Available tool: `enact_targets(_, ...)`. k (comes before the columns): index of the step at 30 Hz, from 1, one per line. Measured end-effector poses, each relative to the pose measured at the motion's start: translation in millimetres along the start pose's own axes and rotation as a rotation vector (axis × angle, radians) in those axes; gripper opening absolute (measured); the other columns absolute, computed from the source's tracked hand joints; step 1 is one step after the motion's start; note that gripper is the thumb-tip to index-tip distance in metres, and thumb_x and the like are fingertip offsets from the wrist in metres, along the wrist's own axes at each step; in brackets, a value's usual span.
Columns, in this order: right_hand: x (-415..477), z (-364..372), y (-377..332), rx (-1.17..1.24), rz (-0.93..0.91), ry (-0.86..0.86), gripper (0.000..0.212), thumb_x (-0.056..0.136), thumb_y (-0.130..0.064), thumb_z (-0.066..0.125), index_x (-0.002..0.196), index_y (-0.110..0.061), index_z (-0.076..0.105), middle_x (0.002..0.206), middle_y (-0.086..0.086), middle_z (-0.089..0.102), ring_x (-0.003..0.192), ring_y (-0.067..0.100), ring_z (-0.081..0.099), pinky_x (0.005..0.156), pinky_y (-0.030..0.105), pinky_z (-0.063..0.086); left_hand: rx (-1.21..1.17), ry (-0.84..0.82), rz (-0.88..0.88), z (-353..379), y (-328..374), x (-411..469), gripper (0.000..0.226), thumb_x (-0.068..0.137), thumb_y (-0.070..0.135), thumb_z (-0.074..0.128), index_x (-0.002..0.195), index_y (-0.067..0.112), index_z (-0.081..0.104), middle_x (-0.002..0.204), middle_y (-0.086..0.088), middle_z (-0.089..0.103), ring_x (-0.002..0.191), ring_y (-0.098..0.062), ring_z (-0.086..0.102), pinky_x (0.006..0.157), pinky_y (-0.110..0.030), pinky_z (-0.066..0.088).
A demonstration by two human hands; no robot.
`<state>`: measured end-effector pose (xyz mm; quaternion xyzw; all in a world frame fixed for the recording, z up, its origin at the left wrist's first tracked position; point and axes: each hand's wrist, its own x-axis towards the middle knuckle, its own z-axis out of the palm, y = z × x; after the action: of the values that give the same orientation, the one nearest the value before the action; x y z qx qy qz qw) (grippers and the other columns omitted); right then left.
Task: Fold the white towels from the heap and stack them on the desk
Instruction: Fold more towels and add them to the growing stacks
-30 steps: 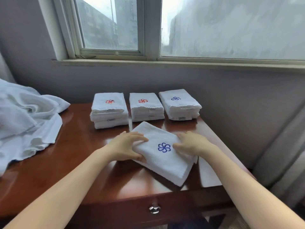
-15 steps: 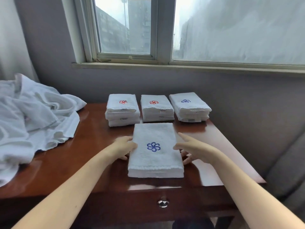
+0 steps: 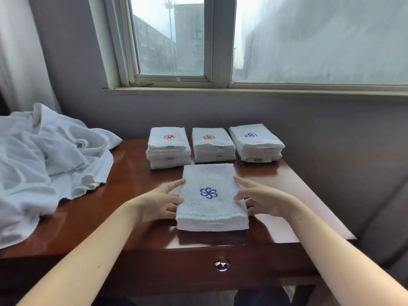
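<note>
head view: bracketing a folded white terry towel with a blue pinwheel emblem [image 3: 212,180] between both hands, flat near the front edge of the glossy reddish-brown wooden desk [image 3: 132,195]. touching its left side with the left hand [image 3: 159,203], fingers straight and loosely spread, gripping nothing. touching its right side with the right hand [image 3: 262,200], fingers likewise straight and fanned. showing, just behind it by the wall, three stacks of folded white towels: red-emblem left stack [image 3: 169,147], red-emblem middle stack [image 3: 213,144], blue-emblem right stack [image 3: 256,142]. showing the rumpled heap of white towels [image 3: 44,155] sprawling over the desk's left end.
</note>
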<state>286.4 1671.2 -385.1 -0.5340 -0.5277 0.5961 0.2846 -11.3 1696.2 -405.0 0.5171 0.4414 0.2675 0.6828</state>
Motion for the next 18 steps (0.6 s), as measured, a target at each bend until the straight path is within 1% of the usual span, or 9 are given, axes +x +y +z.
enact_targets(2,-1,0,2,0.038,0.003,-0.023,0.082,0.090,-0.002,0.058,0.155,-0.034,0.020,0.124,0.006,0.062,0.078,0.020,0.057,0.060,0.029,0.054,-0.044,-0.017,0.002,-2,-3,-2,0.073,0.091,0.000,0.061,0.149,0.034,0.032,0.127,-0.006,0.067,0.104,-0.025,0.067,0.074,-0.032,0.060)
enact_targets(4,-1,-1,4,0.075,-0.001,-0.049,0.081,0.091,-0.001,0.056,0.155,-0.033,0.018,0.125,0.007,0.063,0.075,0.018,0.060,0.059,0.029,0.054,-0.066,-0.027,0.007,0,-4,-4,0.072,0.090,0.000,0.061,0.146,0.037,0.035,0.128,-0.005,0.066,0.094,-0.021,0.069,0.072,-0.030,0.060)
enact_targets(6,-2,-3,5,0.098,-0.007,-0.070,0.079,0.091,-0.001,0.056,0.155,-0.031,0.018,0.124,0.008,0.063,0.071,0.016,0.062,0.058,0.028,0.055,-0.064,-0.024,0.016,2,-5,-4,0.071,0.089,-0.001,0.061,0.143,0.038,0.038,0.127,-0.003,0.067,0.090,-0.019,0.069,0.070,-0.030,0.060)
enact_targets(10,-2,-1,7,0.075,-0.049,-0.082,0.073,0.089,0.001,0.056,0.151,-0.027,0.029,0.117,0.009,0.060,0.066,0.013,0.059,0.057,0.027,0.053,-0.033,0.065,0.085,9,-6,-6,0.067,0.085,-0.003,0.058,0.139,0.034,0.047,0.119,-0.001,0.071,0.088,-0.017,0.069,0.062,-0.028,0.057)
enact_targets(11,-2,1,7,0.067,-0.076,-0.077,0.071,0.089,0.002,0.055,0.150,-0.028,0.033,0.116,0.011,0.059,0.069,0.013,0.060,0.058,0.027,0.053,-0.029,0.091,0.114,10,-5,-8,0.067,0.083,-0.003,0.059,0.138,0.033,0.048,0.120,-0.001,0.070,0.089,-0.017,0.069,0.063,-0.028,0.057)
enact_targets(12,-2,3,5,0.061,-0.109,-0.067,0.070,0.088,0.003,0.055,0.148,-0.029,0.036,0.120,0.014,0.057,0.074,0.014,0.061,0.060,0.028,0.053,-0.023,0.111,0.147,10,-4,-10,0.069,0.080,-0.002,0.060,0.138,0.032,0.049,0.122,-0.002,0.069,0.094,-0.018,0.070,0.067,-0.030,0.058)
enact_targets(14,-1,6,-1,0.045,-0.186,-0.038,0.069,0.086,0.005,0.055,0.144,-0.031,0.041,0.132,0.015,0.054,0.090,0.018,0.063,0.065,0.030,0.055,0.011,0.131,0.210,7,4,-16,0.073,0.073,0.002,0.063,0.138,0.033,0.049,0.126,-0.003,0.065,0.105,-0.019,0.069,0.076,-0.035,0.059)
enact_targets(16,2,8,-9,0.039,-0.263,-0.036,0.073,0.080,0.003,0.060,0.142,-0.033,0.043,0.132,0.007,0.057,0.097,0.015,0.065,0.066,0.030,0.055,0.062,0.132,0.281,0,15,-24,0.076,0.070,0.005,0.064,0.137,0.035,0.048,0.129,-0.001,0.062,0.110,-0.017,0.067,0.078,-0.036,0.058)
enact_targets(18,7,10,-21,0.050,-0.331,-0.047,0.078,0.070,-0.002,0.061,0.139,-0.037,0.045,0.123,-0.004,0.063,0.095,0.012,0.067,0.065,0.029,0.055,0.110,0.136,0.352,-8,29,-32,0.078,0.069,0.005,0.062,0.139,0.036,0.046,0.130,0.002,0.061,0.110,-0.015,0.066,0.075,-0.034,0.058)
